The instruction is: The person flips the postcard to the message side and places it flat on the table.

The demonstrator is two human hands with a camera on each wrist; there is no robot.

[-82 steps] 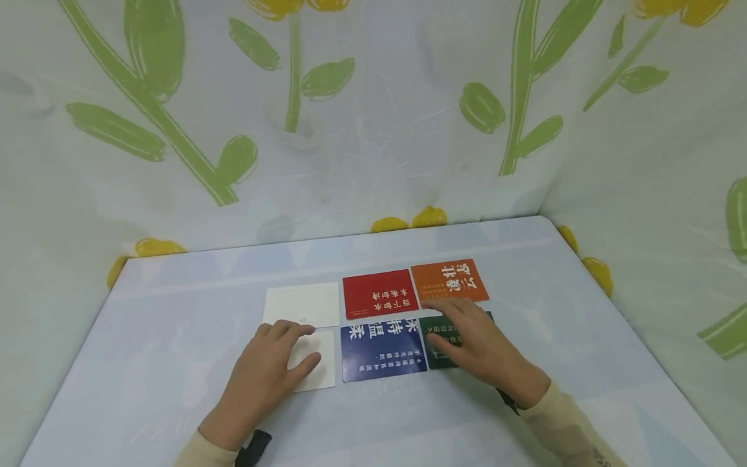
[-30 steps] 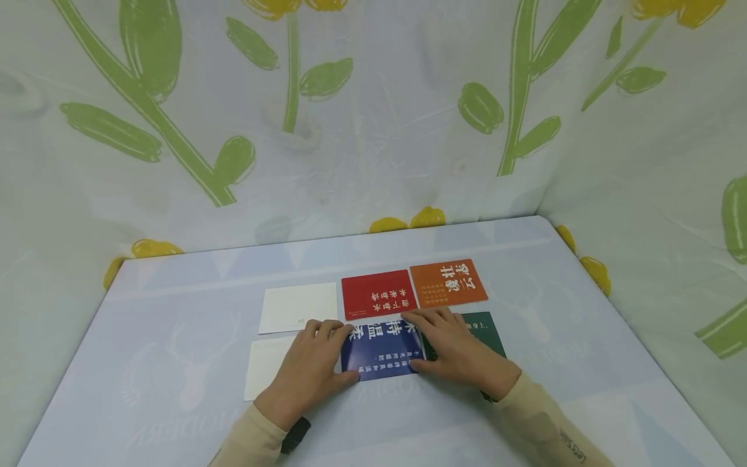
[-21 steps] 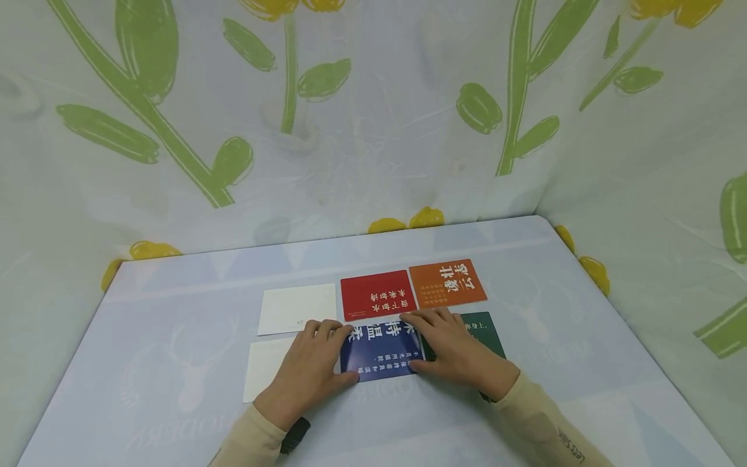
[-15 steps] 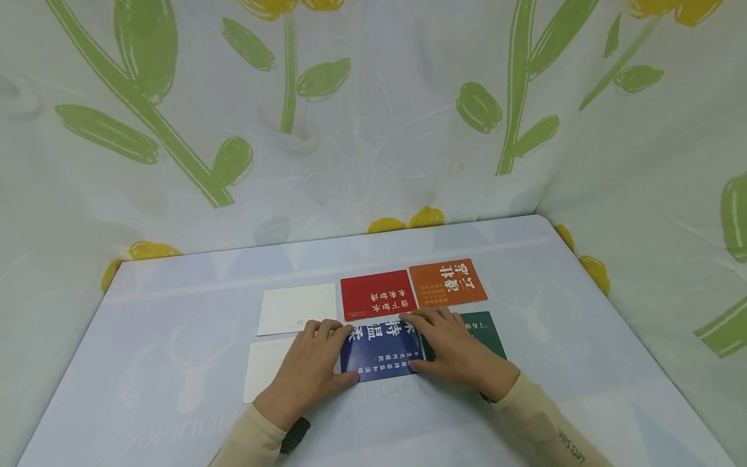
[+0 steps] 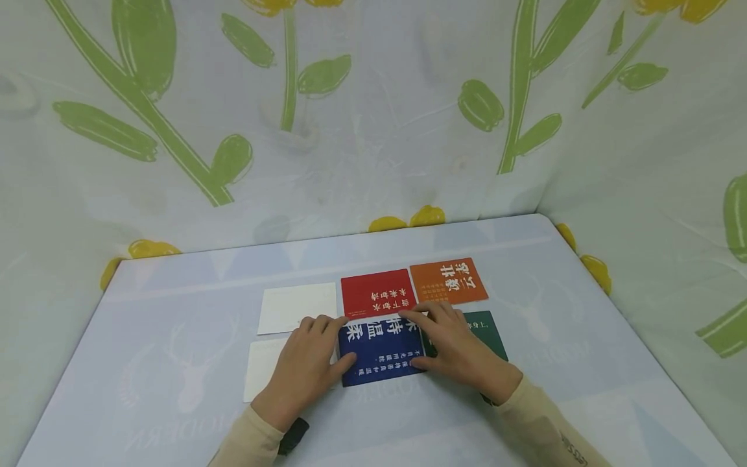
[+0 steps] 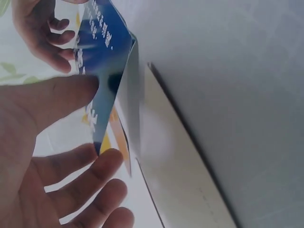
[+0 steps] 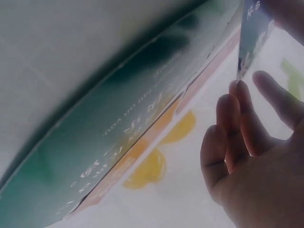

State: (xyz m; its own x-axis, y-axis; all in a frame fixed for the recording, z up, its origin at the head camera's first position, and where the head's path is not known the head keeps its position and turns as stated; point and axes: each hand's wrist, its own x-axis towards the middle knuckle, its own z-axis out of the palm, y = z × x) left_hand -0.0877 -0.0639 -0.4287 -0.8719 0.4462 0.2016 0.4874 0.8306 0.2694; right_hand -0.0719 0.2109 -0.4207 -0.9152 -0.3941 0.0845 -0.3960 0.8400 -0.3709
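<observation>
A blue card with white lettering (image 5: 379, 353) is held between both hands, raised slightly off the table. My left hand (image 5: 306, 363) holds its left side; in the left wrist view the thumb (image 6: 71, 95) presses on the printed face and fingertips meet the edge. My right hand (image 5: 458, 347) holds the right side, with thumb near the lower corner and a finger at the upper one. Right of it a green card (image 5: 487, 327) lies partly under the right hand. A lower white card (image 5: 259, 370) sits partly hidden by the left hand.
Behind the blue card lie a red card (image 5: 373, 292), an orange card (image 5: 432, 285) and an upper white card (image 5: 297, 308), in a row. The pale table (image 5: 175, 292) meets a flower-printed cloth (image 5: 373, 155) at the back.
Both hands came inward from the outer cards to the blue card's two sides. Within the last half second the card has come up and tilted slightly, its near edge shifting.
</observation>
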